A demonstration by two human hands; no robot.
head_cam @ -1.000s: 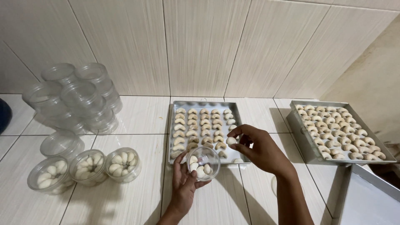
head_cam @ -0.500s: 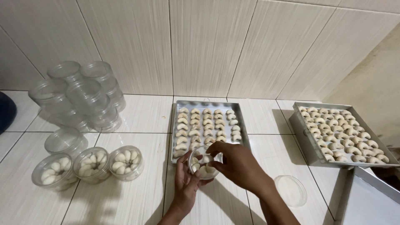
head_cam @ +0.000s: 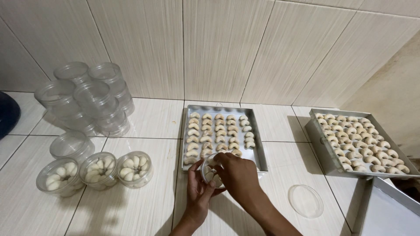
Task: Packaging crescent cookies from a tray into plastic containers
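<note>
Hands packing cookies into a jar at the tray's near edge.

Left hand cups a clear jar from below, tilted, on the tiled floor touching the tray. Right hand has its fingers curled at the jar mouth; whether they pinch a cookie, cannot tell. Three filled jars sit left, empty stacked jars behind them, a lid right, and a second tray far right.

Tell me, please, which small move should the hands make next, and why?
Probably draw the right hand out of the clear jar that the left hand holds, then reach to the tray: the jar looks only partly filled, and many cookies remain there.
</note>
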